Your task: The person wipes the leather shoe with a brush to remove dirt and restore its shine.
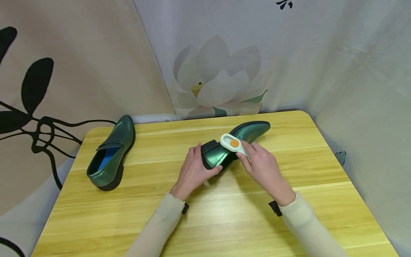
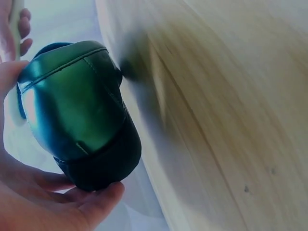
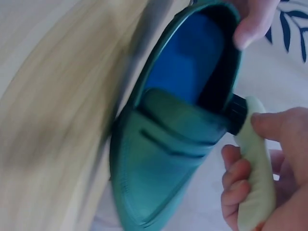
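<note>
My left hand [image 1: 194,173] grips a green loafer [image 1: 252,132] around its heel, thumb on one side and fingers by the black sole. The loafer is tipped on its side, its toe pointing to the far right. In the left wrist view, the heel's shiny back [image 2: 79,106] faces the camera. My right hand [image 1: 264,169] holds a white shoe brush [image 1: 227,141] with an orange disc on its handle. Black bristles [image 3: 237,114] meet the loafer's side near the opening in the right wrist view. A blue insole [image 3: 185,55] shows inside.
The matching green loafer [image 1: 110,160] stands upright at the table's left edge, toe toward the back. Everything rests on a light wooden table [image 1: 224,221]. Fabric curtains [image 1: 363,89] with flower prints hang behind and beside it.
</note>
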### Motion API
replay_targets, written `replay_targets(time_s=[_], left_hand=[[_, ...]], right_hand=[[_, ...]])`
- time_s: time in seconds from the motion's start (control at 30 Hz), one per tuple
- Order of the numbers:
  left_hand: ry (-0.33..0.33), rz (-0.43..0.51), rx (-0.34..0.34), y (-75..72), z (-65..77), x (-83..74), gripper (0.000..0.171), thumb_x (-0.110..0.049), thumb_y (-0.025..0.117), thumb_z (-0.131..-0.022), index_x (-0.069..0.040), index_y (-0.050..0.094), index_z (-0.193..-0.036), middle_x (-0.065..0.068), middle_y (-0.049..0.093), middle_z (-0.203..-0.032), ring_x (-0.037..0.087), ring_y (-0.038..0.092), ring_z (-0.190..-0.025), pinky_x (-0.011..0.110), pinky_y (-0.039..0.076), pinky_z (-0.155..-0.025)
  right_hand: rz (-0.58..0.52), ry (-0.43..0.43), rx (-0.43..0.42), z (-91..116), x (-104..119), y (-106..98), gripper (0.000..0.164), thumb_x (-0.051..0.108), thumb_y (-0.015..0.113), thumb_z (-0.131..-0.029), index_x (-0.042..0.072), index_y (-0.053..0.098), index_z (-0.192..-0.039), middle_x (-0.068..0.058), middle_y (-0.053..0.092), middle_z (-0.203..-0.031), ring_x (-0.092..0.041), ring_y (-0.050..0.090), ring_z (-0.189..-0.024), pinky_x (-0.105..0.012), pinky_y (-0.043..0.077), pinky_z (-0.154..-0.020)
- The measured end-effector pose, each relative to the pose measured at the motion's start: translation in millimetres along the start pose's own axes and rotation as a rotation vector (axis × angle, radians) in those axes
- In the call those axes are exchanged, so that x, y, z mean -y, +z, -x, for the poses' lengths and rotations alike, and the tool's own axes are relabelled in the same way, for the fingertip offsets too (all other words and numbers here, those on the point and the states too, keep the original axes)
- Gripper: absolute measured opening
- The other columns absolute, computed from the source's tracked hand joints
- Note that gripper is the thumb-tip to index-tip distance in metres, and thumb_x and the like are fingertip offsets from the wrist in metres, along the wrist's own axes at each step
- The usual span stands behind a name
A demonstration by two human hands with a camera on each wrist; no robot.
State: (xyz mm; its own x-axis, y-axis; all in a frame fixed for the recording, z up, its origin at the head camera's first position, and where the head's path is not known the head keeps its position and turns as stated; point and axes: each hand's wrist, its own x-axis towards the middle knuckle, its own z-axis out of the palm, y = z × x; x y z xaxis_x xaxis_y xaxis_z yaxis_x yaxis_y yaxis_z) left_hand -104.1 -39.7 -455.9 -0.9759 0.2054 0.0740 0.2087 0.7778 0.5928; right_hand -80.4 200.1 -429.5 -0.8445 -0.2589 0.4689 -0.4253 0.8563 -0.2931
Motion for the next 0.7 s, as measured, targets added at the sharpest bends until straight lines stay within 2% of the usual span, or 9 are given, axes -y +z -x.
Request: replay_targets(time_s=[0.13, 0.3, 0.5, 0.63, 0.7], left_hand=[[-0.020, 0.018, 0.016, 0.0, 0.1, 1.4, 0.110, -0.059, 0.082, -0.079, 0.004, 0.035, -0.156, 0.025, 0.047, -0.141, 0.034, 0.056, -0.111, 0.047, 0.054, -0.093], [-0.029, 0.035, 0.018, -0.6, -0.5, 2.1, 0.109, -0.059, 0.081, -0.079, 0.003, 0.036, -0.156, 0.025, 0.047, -0.141, 0.033, 0.056, -0.108, 0.047, 0.054, -0.090], [-0.031, 0.034, 0.022, -0.8, -0.3, 3.5, 0.109, -0.059, 0.080, -0.080, 0.004, 0.036, -0.156, 0.025, 0.047, -0.142, 0.033, 0.056, -0.108, 0.047, 0.054, -0.091], [-0.033, 0.039, 0.030, -0.6, 0.6, 4.3, 0.110, -0.059, 0.081, -0.079, 0.004, 0.034, -0.157, 0.026, 0.047, -0.143, 0.034, 0.056, -0.109, 0.047, 0.053, -0.093], [-0.036, 0.042, 0.034, -0.3, 0.9, 4.9, 0.111, -0.059, 0.081, -0.079, 0.004, 0.034, -0.157, 0.026, 0.047, -0.143, 0.034, 0.056, -0.110, 0.047, 0.053, -0.094]], right_hand=[[-0.110, 0.099, -0.005, -4, -14, 4, 0.044, 0.024, 0.072, -0.100, -0.003, 0.065, -0.134, -0.014, 0.066, -0.094, -0.024, 0.057, -0.067, -0.040, 0.050, -0.056], [-0.212, 0.164, 0.020, -7, -22, 6, 0.044, 0.026, 0.066, -0.103, -0.004, 0.063, -0.136, -0.016, 0.068, -0.102, -0.026, 0.059, -0.075, -0.044, 0.052, -0.063], [-0.336, 0.257, 0.076, -11, -27, 6, 0.048, 0.029, 0.062, -0.106, -0.006, 0.061, -0.138, -0.023, 0.069, -0.117, -0.037, 0.067, -0.094, -0.054, 0.055, -0.079], [-0.361, 0.321, 0.074, -12, -35, 4, 0.049, 0.030, 0.061, -0.106, -0.007, 0.060, -0.139, -0.027, 0.067, -0.125, -0.042, 0.066, -0.105, -0.058, 0.053, -0.086], [-0.353, 0.345, 0.054, -13, -42, 4, 0.049, 0.029, 0.061, -0.106, -0.007, 0.060, -0.139, -0.028, 0.067, -0.125, -0.043, 0.066, -0.103, -0.058, 0.053, -0.085]])
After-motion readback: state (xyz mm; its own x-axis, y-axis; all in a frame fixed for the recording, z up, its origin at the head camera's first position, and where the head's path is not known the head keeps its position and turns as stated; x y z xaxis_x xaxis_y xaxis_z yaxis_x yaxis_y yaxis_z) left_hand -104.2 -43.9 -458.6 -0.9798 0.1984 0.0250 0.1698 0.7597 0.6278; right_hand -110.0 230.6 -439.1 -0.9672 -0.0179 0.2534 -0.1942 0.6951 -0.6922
